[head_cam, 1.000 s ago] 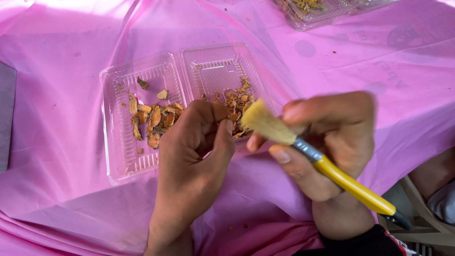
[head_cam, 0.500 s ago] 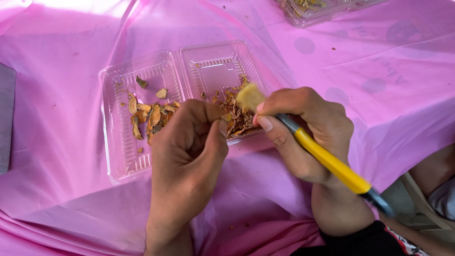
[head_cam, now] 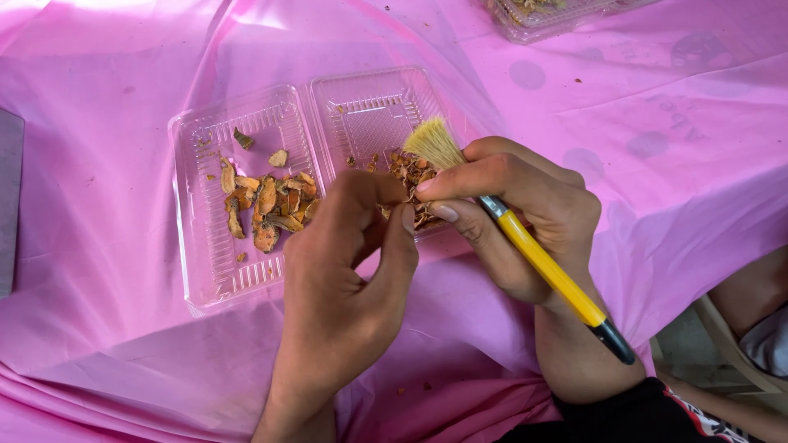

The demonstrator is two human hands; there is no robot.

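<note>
My right hand point(head_cam: 517, 221) grips the yellow brush point(head_cam: 525, 246); my left hand point(head_cam: 353, 271) pinches something small, probably a root chip. Clamshell tray point(head_cam: 246, 279) at 11 o'clock: brushed pieces point(head_cam: 267, 205) left half, some remain right.

bright, sharp, glare top left

We note the brush point(head_cam: 525, 246): pale, coarse, straw-like bristles, a bright metal ferrule, and a smooth, glossy yellow handle with a dark tip. We see the open clamshell tray point(head_cam: 238, 271) as thin, clear, glossy plastic with a ribbed floor. The dried pieces point(head_cam: 271, 205) in it look matt, rough and wrinkled, orange-brown. We identify the cover point(head_cam: 123, 90) on the counter as thin pink plastic sheet, shiny, translucent and creased.
</note>
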